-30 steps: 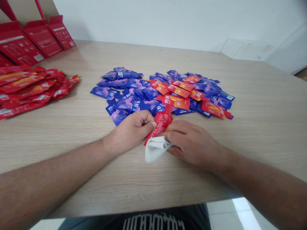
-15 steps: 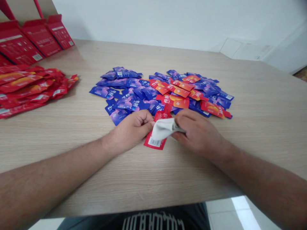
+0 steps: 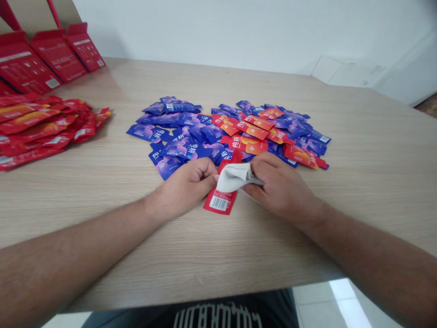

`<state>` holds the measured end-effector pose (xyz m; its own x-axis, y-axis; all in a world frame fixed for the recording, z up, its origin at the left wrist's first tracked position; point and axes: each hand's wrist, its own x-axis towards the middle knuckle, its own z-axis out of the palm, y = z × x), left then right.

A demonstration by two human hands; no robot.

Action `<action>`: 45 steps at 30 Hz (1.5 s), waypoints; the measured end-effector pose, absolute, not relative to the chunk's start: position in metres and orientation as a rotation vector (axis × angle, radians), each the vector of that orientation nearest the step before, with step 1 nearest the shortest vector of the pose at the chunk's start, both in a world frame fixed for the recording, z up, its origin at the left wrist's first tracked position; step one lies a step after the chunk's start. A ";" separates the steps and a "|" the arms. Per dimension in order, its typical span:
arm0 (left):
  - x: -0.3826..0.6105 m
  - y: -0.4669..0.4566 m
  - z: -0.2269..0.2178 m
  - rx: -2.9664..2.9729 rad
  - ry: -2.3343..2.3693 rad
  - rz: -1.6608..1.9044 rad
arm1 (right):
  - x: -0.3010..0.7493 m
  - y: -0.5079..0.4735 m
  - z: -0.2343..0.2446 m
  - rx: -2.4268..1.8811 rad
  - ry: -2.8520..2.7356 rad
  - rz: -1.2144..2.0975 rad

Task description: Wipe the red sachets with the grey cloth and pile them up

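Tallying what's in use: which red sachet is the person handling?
The red sachet between the left hand and right hand, barcode up; the other red sachets lie in heaps.

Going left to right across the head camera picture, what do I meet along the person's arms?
Left forearm → left hand → red sachet with a barcode → right hand → right forearm

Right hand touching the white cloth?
Touching. The head view shows the right hand closed on the right end of the white cloth, with no gap between them.
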<state>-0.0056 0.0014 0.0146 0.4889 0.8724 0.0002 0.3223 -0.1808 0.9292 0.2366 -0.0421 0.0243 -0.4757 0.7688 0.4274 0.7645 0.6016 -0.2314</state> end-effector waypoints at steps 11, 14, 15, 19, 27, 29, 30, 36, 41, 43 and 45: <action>-0.007 0.002 0.013 1.720 0.975 0.680 | 0.240 -0.039 0.025 -1.217 -2.308 -0.017; -0.007 0.002 0.013 1.745 0.981 0.683 | 0.240 -0.038 0.024 -1.186 -2.323 0.031; -0.007 0.002 0.013 1.752 0.978 0.677 | 0.237 -0.041 0.023 -1.111 -2.398 0.081; -0.009 0.002 0.012 1.780 0.940 0.650 | 0.231 -0.050 0.025 -0.939 -2.574 0.160; -0.008 0.002 0.012 1.774 0.881 0.688 | 0.244 -0.033 0.024 -1.186 -2.321 0.033; -0.009 0.002 0.013 1.778 0.875 0.668 | 0.240 -0.038 0.024 -1.071 -2.439 0.124; -0.009 0.001 0.013 1.779 0.868 0.661 | 0.239 -0.040 0.025 -1.047 -2.466 0.141; -0.010 0.000 0.010 1.776 0.804 0.678 | 0.248 -0.028 0.026 -1.281 -2.180 -0.062; -0.010 0.000 0.013 1.794 0.809 0.650 | 0.244 -0.033 0.026 -1.153 -2.349 0.072; -0.010 0.000 0.013 1.805 0.810 0.652 | 0.243 -0.034 0.026 -1.171 -2.346 0.069; -0.010 0.001 0.012 1.802 0.794 0.668 | 0.244 -0.032 0.026 -1.257 -2.274 0.001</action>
<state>-0.0098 0.0006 0.0123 0.6294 0.7729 0.0806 0.2116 -0.2703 0.9392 0.2444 -0.0324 0.0256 -0.4218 0.7860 0.4520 0.7855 0.5657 -0.2507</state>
